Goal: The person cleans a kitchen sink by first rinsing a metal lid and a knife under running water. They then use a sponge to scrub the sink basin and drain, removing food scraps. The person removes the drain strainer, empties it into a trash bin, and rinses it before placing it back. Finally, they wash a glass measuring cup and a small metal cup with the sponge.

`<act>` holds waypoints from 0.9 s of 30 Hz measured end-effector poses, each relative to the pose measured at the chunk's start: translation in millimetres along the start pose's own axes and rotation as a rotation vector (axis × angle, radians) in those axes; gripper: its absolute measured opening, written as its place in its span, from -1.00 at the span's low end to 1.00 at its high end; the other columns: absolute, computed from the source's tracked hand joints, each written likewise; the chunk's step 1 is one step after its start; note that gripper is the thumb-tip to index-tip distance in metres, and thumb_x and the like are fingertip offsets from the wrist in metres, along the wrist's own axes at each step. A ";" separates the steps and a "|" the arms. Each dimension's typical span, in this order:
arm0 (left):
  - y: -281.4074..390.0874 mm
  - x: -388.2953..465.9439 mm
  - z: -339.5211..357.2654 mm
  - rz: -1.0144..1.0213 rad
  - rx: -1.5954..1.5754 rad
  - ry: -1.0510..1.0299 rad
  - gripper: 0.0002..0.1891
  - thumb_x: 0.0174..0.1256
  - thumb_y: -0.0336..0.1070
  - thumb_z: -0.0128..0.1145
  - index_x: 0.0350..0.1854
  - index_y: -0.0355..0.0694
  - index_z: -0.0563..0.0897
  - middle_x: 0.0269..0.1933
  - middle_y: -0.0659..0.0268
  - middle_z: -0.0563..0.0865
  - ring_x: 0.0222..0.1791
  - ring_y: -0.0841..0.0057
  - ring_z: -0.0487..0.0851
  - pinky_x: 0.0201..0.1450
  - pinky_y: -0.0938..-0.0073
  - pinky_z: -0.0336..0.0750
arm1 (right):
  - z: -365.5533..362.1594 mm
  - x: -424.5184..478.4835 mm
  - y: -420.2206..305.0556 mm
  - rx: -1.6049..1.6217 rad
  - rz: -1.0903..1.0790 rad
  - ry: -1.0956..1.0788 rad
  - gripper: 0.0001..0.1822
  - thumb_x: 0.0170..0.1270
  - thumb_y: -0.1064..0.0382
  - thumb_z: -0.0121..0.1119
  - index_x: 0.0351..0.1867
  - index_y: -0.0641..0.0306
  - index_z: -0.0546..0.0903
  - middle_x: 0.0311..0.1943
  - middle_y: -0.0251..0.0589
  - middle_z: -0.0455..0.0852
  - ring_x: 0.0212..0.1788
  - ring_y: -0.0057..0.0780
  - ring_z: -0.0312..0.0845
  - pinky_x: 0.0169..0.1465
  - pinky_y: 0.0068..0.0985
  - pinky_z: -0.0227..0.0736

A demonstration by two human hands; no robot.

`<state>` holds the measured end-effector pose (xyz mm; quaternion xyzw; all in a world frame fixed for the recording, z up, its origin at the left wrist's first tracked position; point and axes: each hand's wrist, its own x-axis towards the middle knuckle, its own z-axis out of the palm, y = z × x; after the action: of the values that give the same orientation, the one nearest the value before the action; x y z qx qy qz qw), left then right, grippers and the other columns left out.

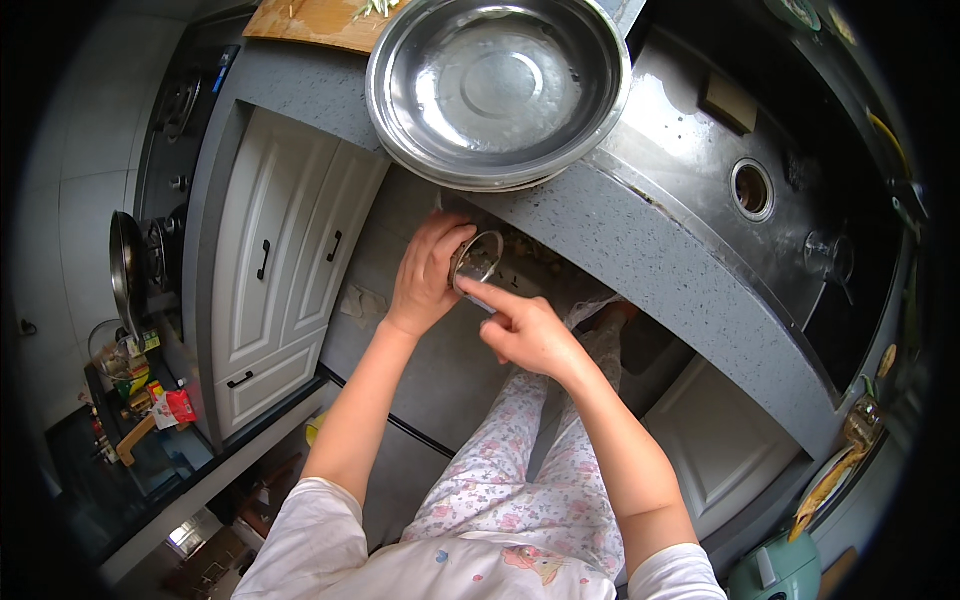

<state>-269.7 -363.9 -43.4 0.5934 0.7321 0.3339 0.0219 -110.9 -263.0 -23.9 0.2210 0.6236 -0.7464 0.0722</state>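
My left hand (pixel 430 271) is wrapped around the side of a small round container (pixel 480 256) with a shiny rim. The container is tilted, its mouth facing right, and small bits cling inside. My right hand (pixel 534 330) points its index finger at the container's lower rim, seeming to touch it, while the other fingers curl in. Both hands are low, in front of the counter's edge. Below and beyond them, food scraps (pixel 534 251) lie in a dark spot under the counter, partly covered by the container.
A wide stainless steel basin (pixel 499 82) sits on the grey speckled counter (pixel 570 217), slightly over its edge. Left of it is a wooden cutting board (pixel 315 22) with cut greens. A steel sink (pixel 675 150) holds a glass (pixel 829 255). White cabinets (pixel 277 225) stand to the left.
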 end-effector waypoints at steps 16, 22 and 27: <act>-1.4 -4.2 -7.7 0.072 0.046 -0.081 -0.14 -0.39 -0.59 0.39 0.18 -0.10 0.37 0.12 0.23 0.52 0.17 0.20 0.49 0.34 0.01 0.33 | 10.2 -2.1 18.4 -0.610 -0.141 0.260 -0.38 0.05 0.38 0.13 0.23 -0.18 0.48 -0.65 -0.07 0.62 -0.54 -0.13 0.61 -0.38 -0.23 0.53; -4.7 -9.4 -5.2 0.020 -0.002 -0.062 -0.12 -0.41 -0.53 0.43 0.19 -0.11 0.37 0.13 0.22 0.52 0.16 0.18 0.49 0.35 0.02 0.32 | 18.1 6.1 25.5 -0.565 -0.241 0.253 -0.35 0.00 0.36 0.19 0.23 -0.21 0.46 -0.67 -0.08 0.61 -0.57 -0.07 0.59 -0.45 -0.19 0.53; -7.2 -9.7 -3.5 0.013 -0.030 -0.113 -0.16 -0.37 -0.51 0.43 0.17 -0.12 0.39 0.12 0.20 0.52 0.16 0.17 0.49 0.35 0.02 0.31 | 9.9 12.4 32.3 -0.824 -0.307 0.369 -0.36 0.00 0.37 0.20 0.19 -0.23 0.49 -0.73 -0.13 0.57 -0.65 -0.17 0.57 -0.55 -0.27 0.49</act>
<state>-274.4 -374.6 -47.9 0.6156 0.7209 0.3106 0.0699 -111.9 -277.3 -56.9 0.2083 0.8955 -0.3873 -0.0691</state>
